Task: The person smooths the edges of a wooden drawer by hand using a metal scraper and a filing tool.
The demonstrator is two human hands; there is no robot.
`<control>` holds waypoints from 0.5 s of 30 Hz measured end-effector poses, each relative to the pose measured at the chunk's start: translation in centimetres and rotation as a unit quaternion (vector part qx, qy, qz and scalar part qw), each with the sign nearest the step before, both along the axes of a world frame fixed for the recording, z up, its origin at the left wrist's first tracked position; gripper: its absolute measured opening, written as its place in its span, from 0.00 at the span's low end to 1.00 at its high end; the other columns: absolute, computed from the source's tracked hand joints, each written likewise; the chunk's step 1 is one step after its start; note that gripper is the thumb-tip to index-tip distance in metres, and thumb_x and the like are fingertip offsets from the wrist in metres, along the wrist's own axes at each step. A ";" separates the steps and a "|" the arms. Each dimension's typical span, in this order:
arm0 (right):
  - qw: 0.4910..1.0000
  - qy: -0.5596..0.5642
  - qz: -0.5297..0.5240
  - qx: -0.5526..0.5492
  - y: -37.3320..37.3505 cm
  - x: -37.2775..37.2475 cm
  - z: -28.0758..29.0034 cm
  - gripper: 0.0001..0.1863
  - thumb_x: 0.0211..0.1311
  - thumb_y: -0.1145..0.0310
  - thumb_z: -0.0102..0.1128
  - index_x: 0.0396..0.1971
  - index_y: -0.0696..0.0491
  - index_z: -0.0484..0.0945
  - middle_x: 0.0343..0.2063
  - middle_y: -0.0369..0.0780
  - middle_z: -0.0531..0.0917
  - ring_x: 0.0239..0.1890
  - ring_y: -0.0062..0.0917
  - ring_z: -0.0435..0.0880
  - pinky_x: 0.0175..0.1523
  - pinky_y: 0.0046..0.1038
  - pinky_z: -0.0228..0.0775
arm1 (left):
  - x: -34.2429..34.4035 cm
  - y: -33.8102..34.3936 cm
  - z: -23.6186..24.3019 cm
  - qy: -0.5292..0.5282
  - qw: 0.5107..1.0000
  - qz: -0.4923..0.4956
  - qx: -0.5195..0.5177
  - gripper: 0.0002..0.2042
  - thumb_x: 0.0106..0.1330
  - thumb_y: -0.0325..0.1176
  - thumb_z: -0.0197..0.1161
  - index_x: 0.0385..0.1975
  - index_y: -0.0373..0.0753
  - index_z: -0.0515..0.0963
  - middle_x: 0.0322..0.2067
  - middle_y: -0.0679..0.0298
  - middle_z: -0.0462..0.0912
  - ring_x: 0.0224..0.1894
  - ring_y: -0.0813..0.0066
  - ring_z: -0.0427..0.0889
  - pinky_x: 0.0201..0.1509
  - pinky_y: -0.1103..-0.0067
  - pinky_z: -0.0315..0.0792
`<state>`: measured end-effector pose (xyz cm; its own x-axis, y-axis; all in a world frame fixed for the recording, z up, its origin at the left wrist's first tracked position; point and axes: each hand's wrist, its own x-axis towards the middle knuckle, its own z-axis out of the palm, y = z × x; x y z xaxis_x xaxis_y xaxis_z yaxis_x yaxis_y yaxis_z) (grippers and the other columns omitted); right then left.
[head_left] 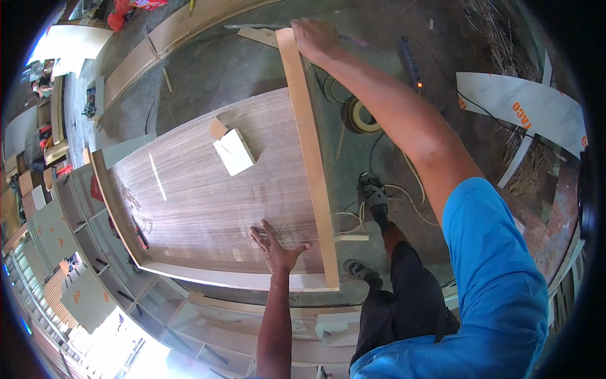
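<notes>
A large brown wood-grain panel lies in front of me, with upright edging along its left end and near side. Across its right end runs a long light-wood strip. My left hand rests on the panel near that strip, fingers spread and nothing held. With my arm stretched out, my right hand is closed over the strip's far end; the fingertips are partly hidden. A white block-shaped box sits on the panel, a small brown piece against it. A thin pale strip lies farther left.
On the floor to the right are a tape roll, a power strip and loose cables. A white sheet lies at the far right. Open cabinet frames stand at the lower left. My feet are beside the strip.
</notes>
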<state>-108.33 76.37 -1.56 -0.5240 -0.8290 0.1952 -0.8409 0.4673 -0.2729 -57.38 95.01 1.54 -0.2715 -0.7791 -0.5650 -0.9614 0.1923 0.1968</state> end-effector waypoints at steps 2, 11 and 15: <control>0.999 -0.014 0.027 -0.014 1.0 2.4 0.1 0.10 0.61 0.71 0.51 0.35 0.55 0.82 0.35 0.48 0.86 0.37 0.44 0.88 0.38 0.46 0.79 | 0.2 -0.3 0.7 -0.030 0.999 0.012 0.019 0.77 0.25 0.62 0.83 0.76 0.48 0.34 0.74 0.42 0.24 0.77 0.41 0.26 0.78 0.54 0.43; 0.999 0.007 0.046 -0.011 2.0 -0.5 1.0 0.09 0.59 0.71 0.53 0.34 0.56 0.81 0.32 0.48 0.86 0.36 0.43 0.87 0.38 0.46 0.79 | 0.0 -0.3 0.8 -0.010 1.000 0.013 0.018 0.77 0.25 0.63 0.82 0.76 0.46 0.35 0.74 0.39 0.26 0.77 0.41 0.27 0.78 0.53 0.41; 0.999 0.019 0.030 0.013 1.3 1.0 0.6 0.10 0.59 0.72 0.52 0.40 0.55 0.79 0.38 0.44 0.86 0.41 0.42 0.87 0.43 0.45 0.79 | 0.7 0.0 -0.2 -0.030 0.999 0.003 0.012 0.77 0.24 0.63 0.82 0.76 0.45 0.36 0.74 0.39 0.25 0.77 0.40 0.28 0.77 0.53 0.42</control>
<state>-107.37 77.64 -0.92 -0.4650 -0.8643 0.1918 -0.8777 0.4216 -0.2277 -56.72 95.02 1.38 -0.2312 -0.7668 -0.5989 -0.9729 0.1821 0.1424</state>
